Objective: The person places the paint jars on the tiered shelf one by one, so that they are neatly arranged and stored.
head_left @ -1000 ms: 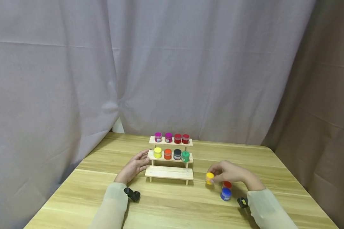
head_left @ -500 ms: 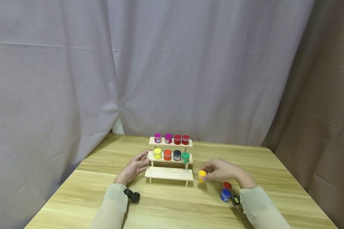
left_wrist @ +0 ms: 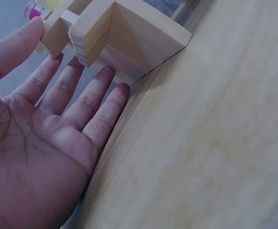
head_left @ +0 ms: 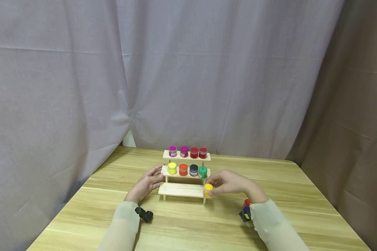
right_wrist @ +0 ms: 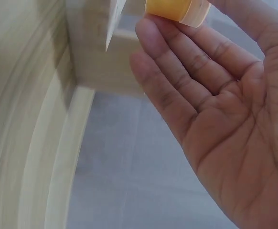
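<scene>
Our right hand pinches a yellow jar at its fingertips, just over the rack; our left hand lies flat, fingers touching the rack's side.

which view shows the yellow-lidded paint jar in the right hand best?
Head view: the small yellow-lidded paint jar shows whole, pinched by the right hand at the stepped wooden rack's lowest shelf. Right wrist view shows only its lid, cropped at the top edge. Left wrist view misses it.
</scene>
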### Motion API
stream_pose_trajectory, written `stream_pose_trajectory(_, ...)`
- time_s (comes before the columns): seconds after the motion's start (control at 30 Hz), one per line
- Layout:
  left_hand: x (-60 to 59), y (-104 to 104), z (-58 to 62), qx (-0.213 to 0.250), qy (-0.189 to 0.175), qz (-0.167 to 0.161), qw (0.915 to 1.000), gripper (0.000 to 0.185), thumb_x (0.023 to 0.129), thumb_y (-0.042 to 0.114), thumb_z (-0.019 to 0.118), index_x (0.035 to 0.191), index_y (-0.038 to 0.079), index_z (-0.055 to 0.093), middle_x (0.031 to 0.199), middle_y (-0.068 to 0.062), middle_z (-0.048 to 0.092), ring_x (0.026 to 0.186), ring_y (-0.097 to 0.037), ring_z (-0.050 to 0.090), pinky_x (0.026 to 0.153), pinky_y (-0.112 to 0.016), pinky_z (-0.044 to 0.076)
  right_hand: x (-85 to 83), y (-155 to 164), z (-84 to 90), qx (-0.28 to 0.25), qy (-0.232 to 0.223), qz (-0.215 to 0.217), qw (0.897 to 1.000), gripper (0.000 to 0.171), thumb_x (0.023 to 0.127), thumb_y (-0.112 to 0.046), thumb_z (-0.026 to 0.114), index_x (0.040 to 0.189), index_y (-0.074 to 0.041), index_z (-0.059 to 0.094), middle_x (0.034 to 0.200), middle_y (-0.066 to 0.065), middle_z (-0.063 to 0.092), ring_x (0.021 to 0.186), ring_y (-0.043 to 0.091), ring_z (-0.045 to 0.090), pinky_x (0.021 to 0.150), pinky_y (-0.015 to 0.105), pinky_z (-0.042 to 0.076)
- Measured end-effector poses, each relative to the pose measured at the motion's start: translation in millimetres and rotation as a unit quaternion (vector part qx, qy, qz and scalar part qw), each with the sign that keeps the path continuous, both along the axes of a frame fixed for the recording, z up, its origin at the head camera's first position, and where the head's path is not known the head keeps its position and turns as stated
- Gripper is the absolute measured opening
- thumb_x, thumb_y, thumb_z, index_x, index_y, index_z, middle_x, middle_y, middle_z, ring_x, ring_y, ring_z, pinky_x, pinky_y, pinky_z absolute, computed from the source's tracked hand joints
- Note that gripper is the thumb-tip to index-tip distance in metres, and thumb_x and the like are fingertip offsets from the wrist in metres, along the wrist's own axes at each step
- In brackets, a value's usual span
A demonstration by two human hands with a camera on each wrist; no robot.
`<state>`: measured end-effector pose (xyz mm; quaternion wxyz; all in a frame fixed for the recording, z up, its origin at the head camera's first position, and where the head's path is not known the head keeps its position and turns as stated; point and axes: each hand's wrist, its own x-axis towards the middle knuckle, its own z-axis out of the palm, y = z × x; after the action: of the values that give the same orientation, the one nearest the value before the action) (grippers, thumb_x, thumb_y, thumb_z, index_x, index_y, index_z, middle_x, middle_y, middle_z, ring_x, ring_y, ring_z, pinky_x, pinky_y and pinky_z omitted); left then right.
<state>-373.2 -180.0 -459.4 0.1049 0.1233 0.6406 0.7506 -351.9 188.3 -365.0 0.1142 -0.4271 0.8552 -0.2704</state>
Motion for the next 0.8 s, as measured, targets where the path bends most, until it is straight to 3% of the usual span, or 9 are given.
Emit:
stream_pose_trajectory(0.2, -0.2, 0, -0.8, 0.004, 0.000, -0.003, 1.0000, 0.064, 0.094, 0.016, 0.056, 0.152, 0.020, 0.029, 0.157, -0.014, 0.029, 0.134, -0.026, 0.043, 0.116, -0.046, 0.035, -2.2, -27, -3.5, 0.011, 0.012, 0.010, 1.000, 0.023, 0.084, -0.040, 0.073, 0.102, -0.027, 0.069, 0.096, -0.013, 0.070, 0.090, 0.005, 0.066, 0.085, 0.023, 0.056)
stream_pose_trajectory(0.57, 1.8, 2, -1.6, 0.008, 0.002, -0.009, 0.9999, 0.065, 0.094, 0.016, 0.057, 0.152, 0.018, 0.029, 0.156, -0.014, 0.030, 0.133, -0.027, 0.044, 0.117, -0.048, 0.033, -0.3, -64, -11.4, 0.025, -0.009, 0.007, 1.000, 0.024, 0.084, -0.036, 0.074, 0.104, -0.024, 0.069, 0.096, -0.012, 0.070, 0.089, 0.004, 0.066, 0.083, 0.018, 0.055)
stream_pose_trajectory(0.8, 0.0, 0, -1.5, 0.003, 0.011, -0.005, 0.9999, 0.062, 0.095, 0.016, 0.055, 0.152, 0.019, 0.029, 0.156, -0.015, 0.030, 0.135, -0.029, 0.043, 0.116, -0.047, 0.036, -0.3, -85, -13.6, 0.027, 0.031, 0.031, 0.999, 0.025, 0.086, -0.038, 0.072, 0.106, -0.024, 0.068, 0.099, -0.013, 0.068, 0.091, 0.001, 0.064, 0.085, 0.017, 0.055)
